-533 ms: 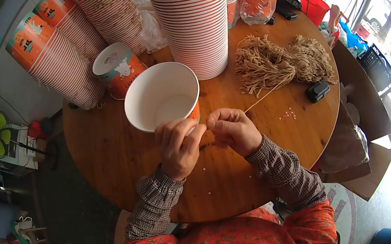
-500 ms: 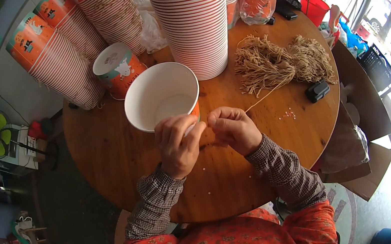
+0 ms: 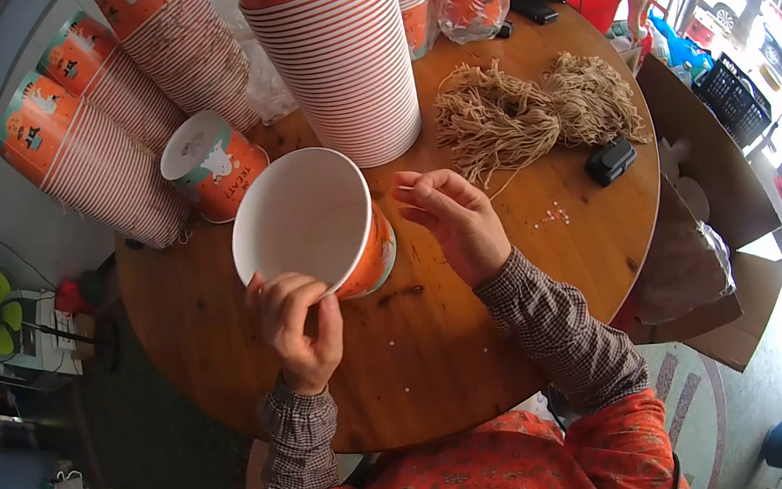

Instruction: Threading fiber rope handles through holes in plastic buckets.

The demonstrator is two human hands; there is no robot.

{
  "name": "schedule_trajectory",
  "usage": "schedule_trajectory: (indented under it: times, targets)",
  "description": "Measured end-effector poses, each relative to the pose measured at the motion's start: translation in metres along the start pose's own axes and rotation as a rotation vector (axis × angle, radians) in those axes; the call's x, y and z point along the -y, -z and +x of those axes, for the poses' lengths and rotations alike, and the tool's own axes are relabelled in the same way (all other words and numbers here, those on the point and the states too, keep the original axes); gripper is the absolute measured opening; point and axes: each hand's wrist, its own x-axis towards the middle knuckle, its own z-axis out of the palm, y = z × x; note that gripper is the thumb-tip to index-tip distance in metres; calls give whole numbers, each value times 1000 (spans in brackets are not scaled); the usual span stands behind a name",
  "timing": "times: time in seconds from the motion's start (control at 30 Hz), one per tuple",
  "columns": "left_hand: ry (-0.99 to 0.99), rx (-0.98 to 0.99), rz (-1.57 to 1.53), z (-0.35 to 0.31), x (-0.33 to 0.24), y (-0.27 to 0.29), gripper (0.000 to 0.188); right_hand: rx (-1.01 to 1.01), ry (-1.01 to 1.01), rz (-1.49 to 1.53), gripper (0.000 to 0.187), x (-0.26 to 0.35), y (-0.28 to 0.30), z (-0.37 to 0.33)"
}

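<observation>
A white-lined orange paper bucket (image 3: 302, 225) stands tilted, its mouth toward me. My left hand (image 3: 301, 334) is at its near rim, fingers curled against the edge and the thumb bent beside it. To the right of the bucket, my right hand (image 3: 457, 224) is raised off the table with thumb and fingertips pinched together. Something thin and pale shows at those fingertips, too small to name. Behind my right hand lies a bundle of tan cords (image 3: 498, 117), with a loose strand running down near my wrist.
A tall stack of paper buckets (image 3: 340, 70) rises behind, with more stacks (image 3: 101, 166) leaning at left. A single upturned bucket (image 3: 217, 174) stands beside them. A black case (image 3: 611, 161) and small pale beads (image 3: 551, 214) lie at right. Open cardboard boxes (image 3: 717, 160) stand beyond the table.
My hands, formerly together at the bucket's near side, have parted. The left moved left and down along the rim; the right rose. The bucket has tilted, and the whole view has shifted slightly.
</observation>
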Motion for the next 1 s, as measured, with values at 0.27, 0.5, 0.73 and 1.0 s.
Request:
schedule_trajectory:
  times: [0.27,0.5,0.73,1.0]
  targets:
    - [21,-79,-226,-17,17,-2,10,79,-9,-23,10,2,-10,-7]
    - [-15,-45,-198,-17,14,-6,14,64,-56,-61,7,7,-9,-9]
    - [-33,-41,-200,-17,16,-8,15,112,-22,-109,7,6,-6,-8]
    - [-73,-21,-186,-12,9,-4,15,99,-10,-186,7,5,-9,-9]
